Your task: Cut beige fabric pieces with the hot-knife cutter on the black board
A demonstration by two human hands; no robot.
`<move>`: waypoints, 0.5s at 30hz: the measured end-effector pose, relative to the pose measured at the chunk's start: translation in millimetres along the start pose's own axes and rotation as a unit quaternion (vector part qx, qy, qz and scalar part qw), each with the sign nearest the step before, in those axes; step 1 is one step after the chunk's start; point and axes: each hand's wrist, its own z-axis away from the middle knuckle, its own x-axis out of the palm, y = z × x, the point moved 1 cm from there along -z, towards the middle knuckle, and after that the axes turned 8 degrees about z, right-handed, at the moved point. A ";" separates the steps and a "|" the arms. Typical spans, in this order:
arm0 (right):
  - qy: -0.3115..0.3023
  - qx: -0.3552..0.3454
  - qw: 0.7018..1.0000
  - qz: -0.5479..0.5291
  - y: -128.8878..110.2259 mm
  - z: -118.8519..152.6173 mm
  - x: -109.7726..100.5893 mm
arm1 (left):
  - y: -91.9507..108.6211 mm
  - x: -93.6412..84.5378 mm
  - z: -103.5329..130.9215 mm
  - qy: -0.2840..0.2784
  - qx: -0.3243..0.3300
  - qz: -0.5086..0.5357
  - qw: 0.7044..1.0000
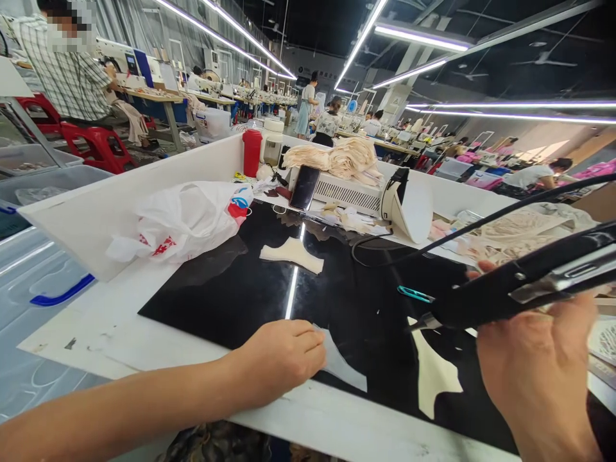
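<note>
My left hand (283, 359) is closed at the front of the black mat (216, 289), its fingers on the upper left end of a grey curved piece (341, 364). In my right hand (534, 359) is a black handheld tool (510, 282) with a cord, its metal tip pointing left. Just below that tip lies a cream curved piece (433, 372). Another cream piece (292, 254) rests flat farther back on the mat. A small turquoise tool (414, 294) lies beside the black tool's front end.
A white plastic bag (185, 218) is at the left. Behind the mat stand a phone (305, 187), a red cup (252, 153), a vented white box (346, 192) with cloth on top and a white lamp-like shade (414, 208). People sit at machines beyond.
</note>
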 end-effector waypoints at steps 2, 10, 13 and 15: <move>-0.023 0.078 0.987 -0.138 -4.6 -8.3 7.0 | 0.4 -0.1 0.4 0.003 0.000 -0.001 1.000; 0.001 0.063 0.954 -0.292 -47.3 5.3 52.8 | 1.3 -2.1 1.3 0.001 -0.002 -0.008 1.000; 0.005 0.049 0.943 -0.330 -65.0 20.5 74.6 | 1.0 -3.4 0.9 -0.003 0.009 -0.013 1.000; -0.006 0.047 0.935 -0.351 -71.5 28.5 86.4 | 0.8 -4.6 0.2 -0.005 0.017 -0.018 1.000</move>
